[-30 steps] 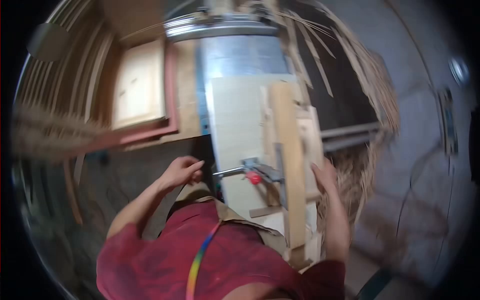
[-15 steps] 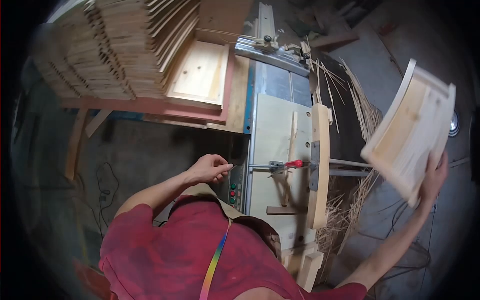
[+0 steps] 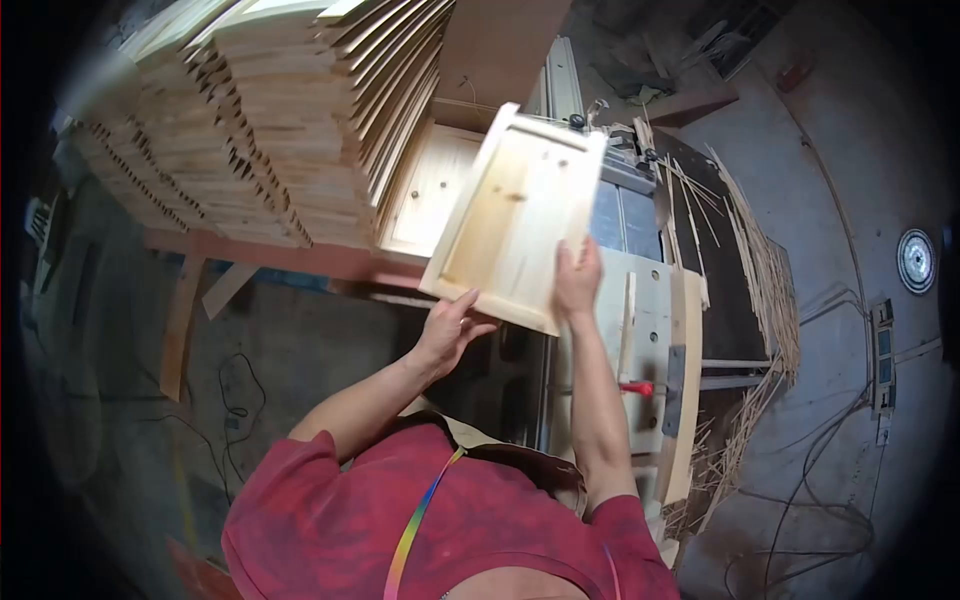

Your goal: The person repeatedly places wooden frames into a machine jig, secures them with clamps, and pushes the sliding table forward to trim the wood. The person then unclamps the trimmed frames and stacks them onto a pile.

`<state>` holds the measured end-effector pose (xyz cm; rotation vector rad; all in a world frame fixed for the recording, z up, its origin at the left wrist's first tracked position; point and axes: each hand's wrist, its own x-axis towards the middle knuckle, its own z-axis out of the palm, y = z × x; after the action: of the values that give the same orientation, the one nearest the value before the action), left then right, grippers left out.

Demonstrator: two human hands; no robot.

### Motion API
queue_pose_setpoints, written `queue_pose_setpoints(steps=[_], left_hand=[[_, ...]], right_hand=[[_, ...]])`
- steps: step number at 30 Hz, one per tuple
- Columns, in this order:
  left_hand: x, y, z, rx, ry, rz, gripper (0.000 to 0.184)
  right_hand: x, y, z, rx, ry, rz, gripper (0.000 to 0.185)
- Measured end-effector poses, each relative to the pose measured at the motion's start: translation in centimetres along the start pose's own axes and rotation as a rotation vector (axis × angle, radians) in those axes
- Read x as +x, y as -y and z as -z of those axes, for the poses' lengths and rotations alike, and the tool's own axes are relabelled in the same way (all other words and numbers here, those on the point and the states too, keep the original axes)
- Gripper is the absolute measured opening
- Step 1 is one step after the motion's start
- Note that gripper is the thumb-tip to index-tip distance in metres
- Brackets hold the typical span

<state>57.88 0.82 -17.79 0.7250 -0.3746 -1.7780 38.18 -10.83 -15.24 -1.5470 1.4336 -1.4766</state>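
A pale framed wooden panel (image 3: 515, 220) is held up in front of me, tilted, its knotty face toward me. My left hand (image 3: 452, 335) grips its lower edge near the left corner, thumb over the face. On the panel's right edge, my right hand (image 3: 578, 278) is closed with the thumb on the front; its other fingers are mostly hidden behind. Just behind the raised panel lies a similar panel (image 3: 425, 195), partly covered by it, beside a tall stack of panels (image 3: 270, 130).
The stacks rest on a reddish board (image 3: 340, 262) with wooden legs. To the right is a machine table (image 3: 625, 290) with a curved wooden piece (image 3: 685, 385) and a red-handled clamp (image 3: 637, 388). Thin wood strips (image 3: 760, 290) pile up beyond. Cables (image 3: 815, 530) lie on the floor.
My right hand has brought the panel from the far right to the left, in front of the stacks. My left hand has moved up and taken hold of its lower edge.
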Motion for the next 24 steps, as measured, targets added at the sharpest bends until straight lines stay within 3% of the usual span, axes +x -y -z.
queue_pose_setpoints(steps=[2,7,10,19,23,24], left_hand=[[1.2,-1.2,2.4,0.000,-0.191,0.054,0.035],[4.9,-5.0,5.7,-0.037,-0.340,0.072,0.031],[6.8,-6.6,6.5,-0.011,-0.372,0.083,0.033],[9.1,-10.8,5.0,-0.120,-0.462,0.195,0.043],[8.4,-10.4,5.4,-0.061,-0.474,0.399,0.049],[7.3,-9.3,5.2,0.045,-0.431,0.511,0.043]], right_hand=[[1.2,-3.6,-4.1,-0.065,0.114,0.002,0.030],[4.3,-7.2,-11.2,-0.091,0.224,-0.093,0.033],[5.7,-10.0,-13.6,-0.340,0.211,0.036,0.038],[7.0,-10.2,-15.5,-0.423,0.277,-0.066,0.053],[6.2,-8.2,-12.9,-0.538,0.214,-0.053,0.053],[5.3,-7.5,-11.3,-0.486,0.218,-0.024,0.052]])
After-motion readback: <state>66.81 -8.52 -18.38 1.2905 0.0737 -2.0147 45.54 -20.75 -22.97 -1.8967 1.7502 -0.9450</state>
